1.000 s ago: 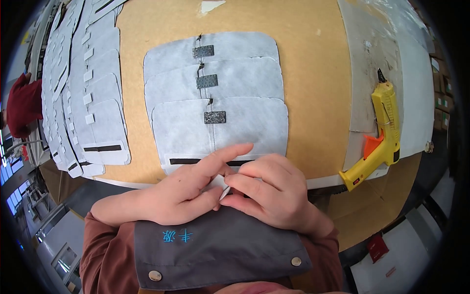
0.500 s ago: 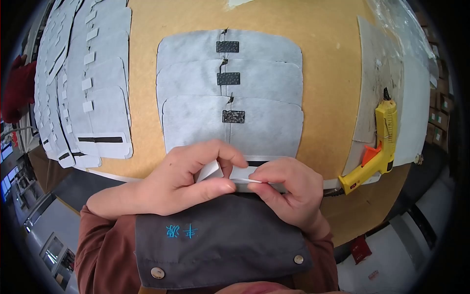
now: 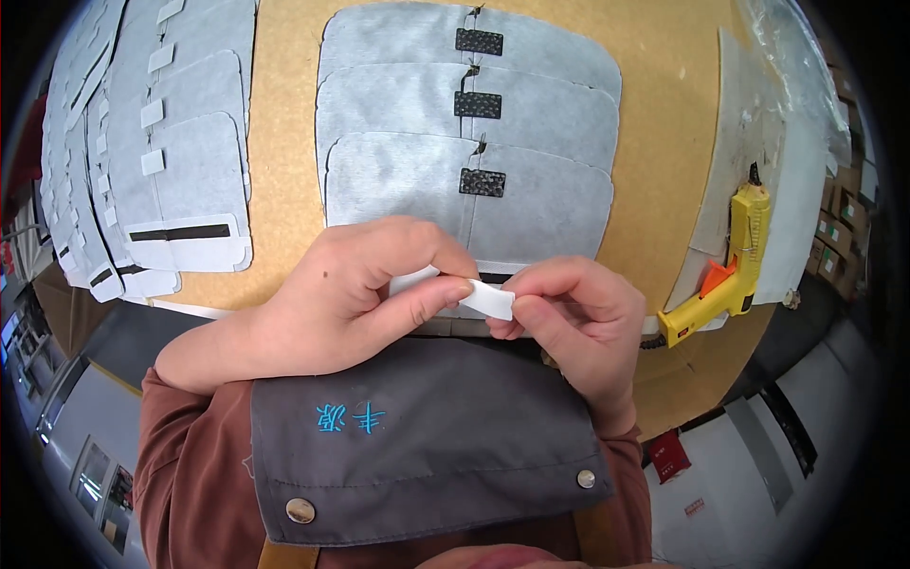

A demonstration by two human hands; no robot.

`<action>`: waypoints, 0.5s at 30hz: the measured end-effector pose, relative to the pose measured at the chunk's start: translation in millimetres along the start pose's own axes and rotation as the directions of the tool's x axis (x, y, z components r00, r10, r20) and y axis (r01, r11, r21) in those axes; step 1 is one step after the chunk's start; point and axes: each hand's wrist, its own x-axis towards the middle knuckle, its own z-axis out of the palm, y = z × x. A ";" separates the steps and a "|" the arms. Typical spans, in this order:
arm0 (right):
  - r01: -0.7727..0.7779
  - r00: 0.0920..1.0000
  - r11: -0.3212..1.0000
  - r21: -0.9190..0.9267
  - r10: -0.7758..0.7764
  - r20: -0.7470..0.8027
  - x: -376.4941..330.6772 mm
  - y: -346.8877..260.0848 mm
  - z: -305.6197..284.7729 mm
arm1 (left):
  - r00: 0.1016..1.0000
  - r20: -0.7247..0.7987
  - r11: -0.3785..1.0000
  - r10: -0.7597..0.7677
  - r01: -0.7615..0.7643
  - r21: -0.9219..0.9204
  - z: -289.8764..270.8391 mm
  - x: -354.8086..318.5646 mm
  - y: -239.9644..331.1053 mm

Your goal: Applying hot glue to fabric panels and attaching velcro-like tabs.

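Observation:
My left hand [image 3: 351, 294] and my right hand [image 3: 578, 318] meet at the near edge of the brown worktable [image 3: 284, 199]. Both pinch a small white strip [image 3: 488, 301] between thumbs and fingertips. Just beyond the hands lie three overlapping grey fabric panels [image 3: 531, 204], each with a small black patch [image 3: 482, 182] at its centre slit. The near edge of the closest panel is hidden behind my fingers.
A long fanned row of grey panels with white tabs [image 3: 161, 161] runs along the left. A yellow and orange glue gun [image 3: 725, 270] lies at the right edge beside clear plastic sheets [image 3: 796, 142]. My grey apron [image 3: 427, 446] fills the bottom.
My hands have lifted off the nearest panel's edge and drawn together toward me, now pinching the small white strip between them. The view has moved closer to the table.

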 end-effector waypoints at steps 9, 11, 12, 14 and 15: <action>0.056 0.991 0.996 0.070 -0.064 0.121 -1.3 8.2 -0.3 | 0.993 0.090 0.997 0.075 -0.072 -0.033 3.1 -1.7 -1.7; 0.304 0.952 0.902 -0.306 -0.281 0.119 0.8 6.3 1.8 | 0.991 0.107 0.971 -0.085 0.106 -0.213 5.8 -2.6 -5.7; 0.305 0.952 0.901 -0.309 -0.286 0.107 2.9 7.2 2.8 | 0.990 0.119 0.972 -0.079 0.103 -0.209 3.4 -2.0 -4.0; 0.562 0.816 0.678 -0.473 -0.546 0.189 7.1 11.3 7.6 | 0.962 0.237 0.932 -0.134 0.203 -0.299 -2.7 -2.4 0.7; 0.576 0.796 0.650 -0.496 -0.582 0.163 7.8 13.2 8.9 | 0.968 0.236 0.945 -0.092 0.159 -0.287 -0.1 -1.1 -2.4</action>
